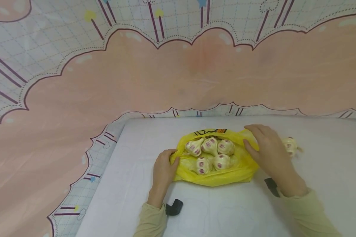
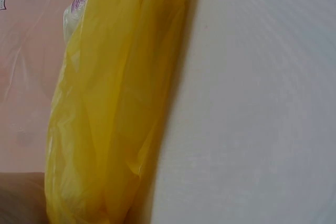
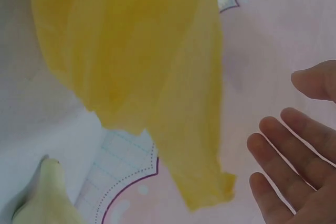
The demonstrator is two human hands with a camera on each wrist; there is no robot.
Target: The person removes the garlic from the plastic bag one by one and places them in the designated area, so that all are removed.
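Observation:
A yellow plastic bag [image 1: 219,179] lies on the table with its mouth spread, and several garlic bulbs [image 1: 202,165] sit inside. My left hand [image 1: 163,169] grips the bag's left rim, thumb on the inner side. In the left wrist view the bag's yellow side [image 2: 115,93] hides most of that hand. At the bag's right end is my right hand [image 1: 268,153], its fingers extended. In the right wrist view those fingers [image 3: 286,171] are spread, apart from the bag [image 3: 142,51], with nothing between them.
One more garlic bulb [image 1: 290,146] lies on the white table [image 1: 130,144], right of the bag and beyond my right hand. Patterned pink cloth [image 1: 178,79] hangs behind the table. A black wrist mount [image 1: 174,208] juts from the left sleeve.

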